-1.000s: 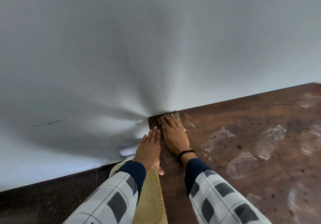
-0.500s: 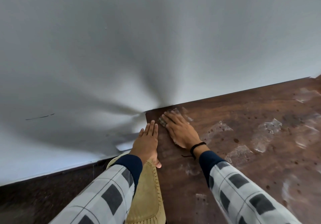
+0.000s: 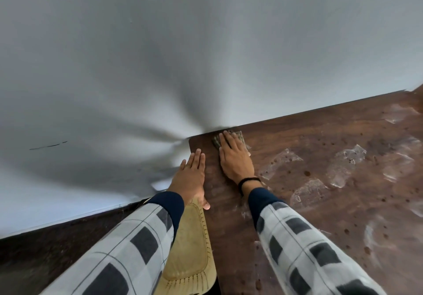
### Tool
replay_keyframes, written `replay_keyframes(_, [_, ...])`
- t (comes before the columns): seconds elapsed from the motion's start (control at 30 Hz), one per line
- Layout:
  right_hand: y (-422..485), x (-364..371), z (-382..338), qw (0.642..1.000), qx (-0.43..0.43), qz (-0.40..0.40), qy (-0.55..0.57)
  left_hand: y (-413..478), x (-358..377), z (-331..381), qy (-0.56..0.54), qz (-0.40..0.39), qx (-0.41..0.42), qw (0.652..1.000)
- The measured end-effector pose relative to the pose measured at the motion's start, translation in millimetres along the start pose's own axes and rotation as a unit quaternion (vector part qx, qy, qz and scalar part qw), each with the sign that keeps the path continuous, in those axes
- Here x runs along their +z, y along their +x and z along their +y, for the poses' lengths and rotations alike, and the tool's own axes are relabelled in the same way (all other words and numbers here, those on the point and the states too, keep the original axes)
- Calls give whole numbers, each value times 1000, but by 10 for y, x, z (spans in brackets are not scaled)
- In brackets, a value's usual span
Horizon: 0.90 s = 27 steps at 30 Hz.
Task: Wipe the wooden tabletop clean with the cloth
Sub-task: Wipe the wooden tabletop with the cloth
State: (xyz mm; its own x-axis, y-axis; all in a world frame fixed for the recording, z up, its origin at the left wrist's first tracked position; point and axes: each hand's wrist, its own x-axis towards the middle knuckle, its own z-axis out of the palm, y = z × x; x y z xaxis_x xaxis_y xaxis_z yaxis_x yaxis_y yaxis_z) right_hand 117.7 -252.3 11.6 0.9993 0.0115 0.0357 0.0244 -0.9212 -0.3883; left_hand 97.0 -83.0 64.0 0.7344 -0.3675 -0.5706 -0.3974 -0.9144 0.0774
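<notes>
Pale grey wall [image 3: 206,43] fills the upper frame and meets a dark wooden worktop [image 3: 320,214] at right, its surface marked with pale smears and dark specks. At the worktop's far left corner, mid-frame, the right hand [image 3: 235,159] lies flat, straight fingers pressing the cloth [image 3: 239,137]. The left hand [image 3: 190,178] rests flat and empty on the worktop's left edge just beside it, above a tan perforated object [image 3: 190,249], with dark floor [image 3: 45,249] at lower left.
</notes>
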Motion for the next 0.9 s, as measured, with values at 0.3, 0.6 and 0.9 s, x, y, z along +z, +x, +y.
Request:
replay_keyframes(0.3, [-548,-70,244,998,-36,23,-36,10,-1,-3,-1,-12,-2,1000])
replay_keyframes(0.6, [-1314,-58,88,996,-80,-4,-32,2,8,-31,-9,-16,0,1000])
replay_keyframes(0.9, [-1429,12,140,999,-40,-11,-35,-35,-65,21,9,-23,-12,1000])
